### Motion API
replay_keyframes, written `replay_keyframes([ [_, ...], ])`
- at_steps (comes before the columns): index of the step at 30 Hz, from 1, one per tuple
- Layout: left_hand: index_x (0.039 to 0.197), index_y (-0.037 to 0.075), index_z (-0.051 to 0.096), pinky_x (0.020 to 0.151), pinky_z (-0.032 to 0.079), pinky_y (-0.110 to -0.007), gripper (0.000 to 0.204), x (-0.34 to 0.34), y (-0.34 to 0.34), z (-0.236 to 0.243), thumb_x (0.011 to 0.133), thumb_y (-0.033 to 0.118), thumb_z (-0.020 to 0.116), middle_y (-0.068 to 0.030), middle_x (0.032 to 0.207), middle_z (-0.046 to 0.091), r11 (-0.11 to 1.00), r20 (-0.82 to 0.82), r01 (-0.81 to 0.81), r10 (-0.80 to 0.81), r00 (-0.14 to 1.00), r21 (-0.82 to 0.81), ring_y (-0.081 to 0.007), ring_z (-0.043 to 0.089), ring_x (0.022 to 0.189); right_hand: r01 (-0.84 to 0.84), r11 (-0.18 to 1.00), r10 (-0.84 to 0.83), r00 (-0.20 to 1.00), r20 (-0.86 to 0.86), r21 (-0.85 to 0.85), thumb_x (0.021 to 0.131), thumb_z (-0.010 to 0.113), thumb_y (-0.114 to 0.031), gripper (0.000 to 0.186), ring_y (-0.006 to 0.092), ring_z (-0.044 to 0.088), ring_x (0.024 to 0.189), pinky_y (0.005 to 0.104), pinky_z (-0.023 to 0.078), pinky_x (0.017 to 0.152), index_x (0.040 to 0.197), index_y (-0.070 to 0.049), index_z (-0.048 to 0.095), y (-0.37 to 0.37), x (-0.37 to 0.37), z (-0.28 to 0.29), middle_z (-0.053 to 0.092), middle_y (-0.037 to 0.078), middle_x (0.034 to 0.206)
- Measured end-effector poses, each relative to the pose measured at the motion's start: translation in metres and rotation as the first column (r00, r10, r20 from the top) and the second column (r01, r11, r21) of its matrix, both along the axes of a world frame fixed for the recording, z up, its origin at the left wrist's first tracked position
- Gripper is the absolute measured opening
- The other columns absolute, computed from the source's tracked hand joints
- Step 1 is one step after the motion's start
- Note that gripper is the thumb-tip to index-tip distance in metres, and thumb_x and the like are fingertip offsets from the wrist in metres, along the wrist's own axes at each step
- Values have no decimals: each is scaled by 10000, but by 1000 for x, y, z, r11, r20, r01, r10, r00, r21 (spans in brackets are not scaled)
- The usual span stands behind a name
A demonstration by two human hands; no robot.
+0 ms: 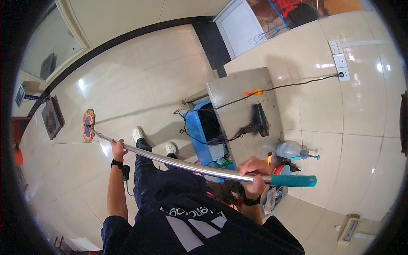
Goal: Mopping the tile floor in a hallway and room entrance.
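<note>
A mop with a long silver pole point(187, 166) slants across in front of my body. Its teal end grip point(293, 181) points to the right, past my right hand. At the far left end, the flat mop head point(88, 125) has a brown fringe around a blue and red middle and appears to rest on the tiled floor. My left hand point(118, 150) is closed around the lower pole, not far from the head. Closed on the pole just short of the teal grip is my right hand point(253, 173). Both wrists wear dark bands.
A metal table point(246, 110) on my right holds a black hair dryer point(259, 121); its cord runs to a wall socket point(343, 74). Beneath stands a blue bin point(196, 129). A spray bottle point(292, 150) sits by the wall. A dark slab point(52, 117) lies far left. Another person point(301, 15) is beyond the doorway.
</note>
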State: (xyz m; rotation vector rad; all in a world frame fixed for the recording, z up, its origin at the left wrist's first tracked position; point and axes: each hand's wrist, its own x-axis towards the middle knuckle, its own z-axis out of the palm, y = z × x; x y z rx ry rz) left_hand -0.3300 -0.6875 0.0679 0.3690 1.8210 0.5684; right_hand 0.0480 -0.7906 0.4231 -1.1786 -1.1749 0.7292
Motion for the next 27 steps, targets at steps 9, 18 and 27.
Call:
replay_keyframes([
  [9,1107,99,436,594,493,-380,415,-50,48,-13,719,200,545,-34,766,476,1000,175,18,-18,984,2,-165,498,682,43,998,-44,999,-13,-48,839,501,-283,332,145,429,490,261,375,442,997,3,445,54,-25,21,528,125,684],
  [18,798,77,499,492,510,-326,178,-37,72,6,784,253,481,-53,706,478,975,238,224,-217,947,-2,-225,593,564,515,779,-625,679,386,357,851,591,-359,678,184,541,620,282,473,478,1276,14,217,143,11,58,486,150,1143],
  [27,613,23,525,375,393,-291,168,-57,90,39,684,174,547,-32,543,475,971,195,-174,141,971,163,-154,462,397,262,845,-462,798,387,467,854,542,-246,342,261,579,866,324,453,587,1047,37,527,257,-9,130,445,168,1237],
])
